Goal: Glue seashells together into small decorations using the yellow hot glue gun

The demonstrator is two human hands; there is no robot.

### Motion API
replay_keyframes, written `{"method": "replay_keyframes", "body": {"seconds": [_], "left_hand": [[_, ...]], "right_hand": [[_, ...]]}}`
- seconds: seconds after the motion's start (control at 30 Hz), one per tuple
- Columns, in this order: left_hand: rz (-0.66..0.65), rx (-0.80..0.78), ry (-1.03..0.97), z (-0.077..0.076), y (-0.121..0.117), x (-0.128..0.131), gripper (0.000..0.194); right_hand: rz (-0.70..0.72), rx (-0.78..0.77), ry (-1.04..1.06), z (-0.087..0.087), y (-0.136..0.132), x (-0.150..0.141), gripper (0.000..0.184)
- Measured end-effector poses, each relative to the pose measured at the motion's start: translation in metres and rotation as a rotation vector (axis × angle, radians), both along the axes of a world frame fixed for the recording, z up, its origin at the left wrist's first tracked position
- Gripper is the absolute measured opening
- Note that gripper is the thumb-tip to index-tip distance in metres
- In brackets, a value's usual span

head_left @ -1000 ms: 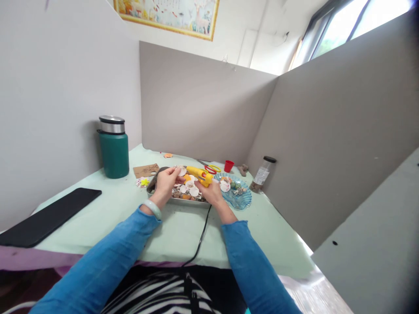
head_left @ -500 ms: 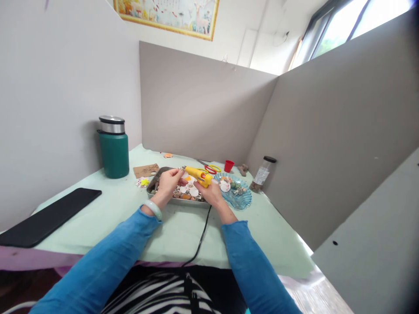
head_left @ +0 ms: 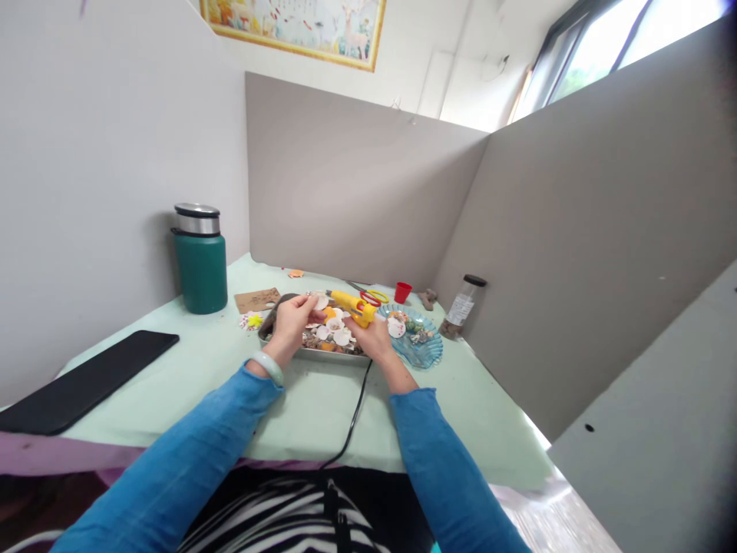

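Note:
My left hand (head_left: 293, 321) pinches a small pale shell (head_left: 320, 300) above a metal tray (head_left: 314, 353) of several shells. My right hand (head_left: 368, 336) grips a yellow glue gun (head_left: 349, 304), its nozzle pointing left toward the shell. The gun's black cord (head_left: 352, 418) runs down off the table's front edge. A blue glass dish (head_left: 423, 351) with shells and beads lies just right of the tray.
A green flask (head_left: 199, 259) stands at the back left. A black pad (head_left: 80, 381) lies at the left edge. Red-and-yellow scissors (head_left: 374, 296), a red cap (head_left: 402, 292) and a clear jar (head_left: 461, 306) sit behind the dish. Grey partitions wall the table.
The glue gun nozzle met the shell half a second ago; now the left hand has lifted the shell back slightly and the two are a little apart again.

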State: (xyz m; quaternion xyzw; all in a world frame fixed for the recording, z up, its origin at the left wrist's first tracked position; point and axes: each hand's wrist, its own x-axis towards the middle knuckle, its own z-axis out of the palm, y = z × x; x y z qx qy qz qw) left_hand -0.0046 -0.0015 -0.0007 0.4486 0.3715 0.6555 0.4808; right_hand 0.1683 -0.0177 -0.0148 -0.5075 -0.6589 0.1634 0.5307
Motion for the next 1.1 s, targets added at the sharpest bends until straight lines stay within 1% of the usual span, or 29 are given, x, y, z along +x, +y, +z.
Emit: {"method": "replay_keyframes", "body": {"seconds": [0.13, 0.3, 0.5, 0.8, 0.93, 1.1], "left_hand": [[0.000, 0.013, 0.002, -0.0013, 0.0015, -0.0004, 0.040], [0.012, 0.012, -0.011, -0.0014, 0.0021, 0.0002, 0.042], [-0.013, 0.007, -0.015, -0.0010, 0.0019, 0.0002, 0.042], [-0.030, 0.010, 0.040, 0.0010, -0.0020, 0.0015, 0.040], [-0.045, 0.012, 0.042, -0.0002, -0.0006, 0.0019, 0.042], [-0.073, 0.005, 0.065, -0.0009, 0.0000, 0.0010, 0.043]], "right_hand": [[-0.007, 0.015, 0.015, -0.0016, 0.0017, 0.0011, 0.026], [0.035, 0.003, 0.004, -0.0018, 0.0009, 0.0011, 0.025], [0.035, -0.025, 0.007, 0.0010, -0.0021, 0.0002, 0.023], [0.052, -0.011, -0.028, -0.0002, -0.0011, -0.0010, 0.022], [0.074, -0.010, -0.019, 0.0000, -0.0016, -0.0016, 0.024], [0.079, 0.006, 0.002, 0.0027, -0.0046, -0.0033, 0.022]]}}
